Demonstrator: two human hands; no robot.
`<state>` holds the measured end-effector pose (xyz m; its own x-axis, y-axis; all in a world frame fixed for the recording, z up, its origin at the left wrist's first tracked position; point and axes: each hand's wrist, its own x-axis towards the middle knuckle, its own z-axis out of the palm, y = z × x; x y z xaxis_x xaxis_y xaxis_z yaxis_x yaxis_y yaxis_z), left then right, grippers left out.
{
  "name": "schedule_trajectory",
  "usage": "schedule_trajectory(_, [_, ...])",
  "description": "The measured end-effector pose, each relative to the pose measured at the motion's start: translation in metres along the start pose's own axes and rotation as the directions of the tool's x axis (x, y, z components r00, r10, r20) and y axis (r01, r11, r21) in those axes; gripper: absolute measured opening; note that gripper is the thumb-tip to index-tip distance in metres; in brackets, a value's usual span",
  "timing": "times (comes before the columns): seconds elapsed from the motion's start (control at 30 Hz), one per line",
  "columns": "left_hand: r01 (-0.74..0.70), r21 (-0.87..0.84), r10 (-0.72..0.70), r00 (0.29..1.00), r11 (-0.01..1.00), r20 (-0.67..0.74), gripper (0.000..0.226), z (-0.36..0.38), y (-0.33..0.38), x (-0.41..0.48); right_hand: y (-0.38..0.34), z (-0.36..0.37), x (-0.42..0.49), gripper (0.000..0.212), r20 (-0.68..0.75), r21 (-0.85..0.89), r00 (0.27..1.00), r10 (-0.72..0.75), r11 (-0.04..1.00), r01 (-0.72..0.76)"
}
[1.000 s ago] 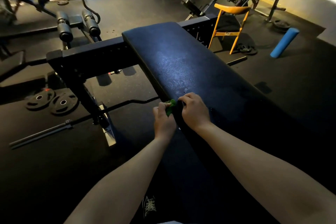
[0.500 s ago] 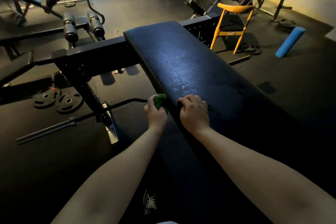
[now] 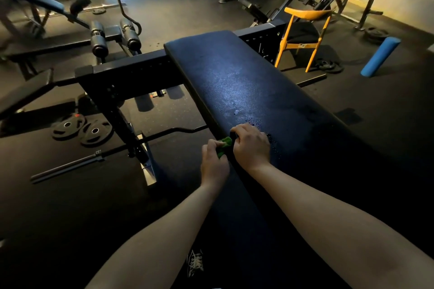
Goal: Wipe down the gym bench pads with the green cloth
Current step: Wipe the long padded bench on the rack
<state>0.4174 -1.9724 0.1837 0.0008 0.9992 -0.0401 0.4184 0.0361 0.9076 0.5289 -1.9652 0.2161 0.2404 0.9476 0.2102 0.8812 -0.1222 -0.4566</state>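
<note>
The long black bench pad [image 3: 246, 82] runs from the near right to the far middle, with wet drops on its surface near my hands. My left hand [image 3: 215, 163] grips the bunched green cloth [image 3: 225, 144] and holds it against the pad's left side edge. My right hand [image 3: 252, 145] rests on top of the pad right beside the cloth, with its fingers curled over the pad's left edge. Most of the cloth is hidden between my two hands.
The bench's black steel frame [image 3: 126, 73] sticks out to the left. A barbell [image 3: 70, 168] and two weight plates [image 3: 82, 128] lie on the floor beside it. An orange chair [image 3: 305, 37] and a blue foam roller [image 3: 380, 56] stand to the right. My shoe [image 3: 195, 263] is below.
My left hand drew the cloth away to the left along the pad's edge, then brought it back beside my right hand. The right hand stayed on the pad.
</note>
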Motion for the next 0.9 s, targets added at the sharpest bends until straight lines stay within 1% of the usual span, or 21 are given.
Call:
schedule_trajectory(0.1, [-0.034, -0.024, 0.035, 0.999, 0.999, 0.014, 0.029, -0.005, -0.004, -0.007, 0.006, -0.001, -0.01, 0.036, 0.074, -0.053, 0.996, -0.049, 0.997, 0.053])
schedule_trajectory(0.17, [0.003, -0.088, -0.007, 0.999, 0.996, -0.046, 0.037, -0.006, -0.002, 0.003, 0.01, 0.001, -0.016, 0.043, 0.113, -0.021, 0.992, -0.06, 0.998, 0.063])
schedule_trajectory(0.23, [0.067, -0.146, -0.083, 0.99, 0.987, -0.112, 0.042, -0.005, 0.007, 0.018, 0.013, 0.002, -0.017, 0.041, 0.084, 0.046, 0.995, -0.054, 0.998, 0.05])
schedule_trajectory(0.3, [0.091, -0.145, -0.109, 0.986, 0.985, -0.124, 0.042, 0.001, 0.017, 0.028, 0.014, 0.001, -0.016, 0.037, 0.04, 0.087, 0.998, -0.052, 0.995, 0.049])
schedule_trajectory(0.37, [0.066, -0.106, -0.078, 0.991, 0.992, -0.109, 0.039, 0.006, 0.021, 0.03, 0.012, -0.003, -0.017, 0.035, 0.011, 0.13, 0.999, -0.039, 0.991, 0.037])
schedule_trajectory(0.47, [0.025, -0.04, -0.028, 0.996, 0.999, -0.089, 0.034, 0.006, 0.018, 0.019, 0.011, -0.007, -0.017, 0.033, 0.004, 0.185, 1.0, -0.013, 0.983, 0.012])
schedule_trajectory(0.57, [-0.034, 0.038, 0.036, 0.998, 0.999, -0.049, 0.03, 0.005, 0.02, -0.002, 0.013, -0.008, -0.016, 0.033, 0.021, 0.206, 1.0, -0.01, 0.979, 0.006])
schedule_trajectory(0.7, [-0.144, 0.094, 0.143, 0.99, 0.985, 0.02, 0.028, -0.003, 0.021, -0.024, 0.016, -0.01, -0.019, 0.03, 0.045, 0.272, 0.999, -0.029, 0.962, 0.016])
schedule_trajectory(0.73, [-0.165, 0.084, 0.163, 0.986, 0.983, 0.033, 0.03, -0.005, 0.02, -0.026, 0.016, -0.011, -0.02, 0.029, 0.049, 0.285, 0.998, -0.043, 0.958, 0.027])
schedule_trajectory(0.8, [-0.16, 0.036, 0.159, 0.987, 0.986, 0.026, 0.034, -0.01, 0.022, -0.028, 0.015, -0.015, -0.021, 0.03, 0.08, 0.32, 0.994, -0.074, 0.946, 0.045])
schedule_trajectory(0.9, [-0.162, -0.044, 0.163, 0.986, 0.986, 0.015, 0.047, -0.016, 0.027, -0.029, 0.013, -0.015, -0.019, 0.036, 0.141, 0.416, 0.982, -0.129, 0.907, 0.059])
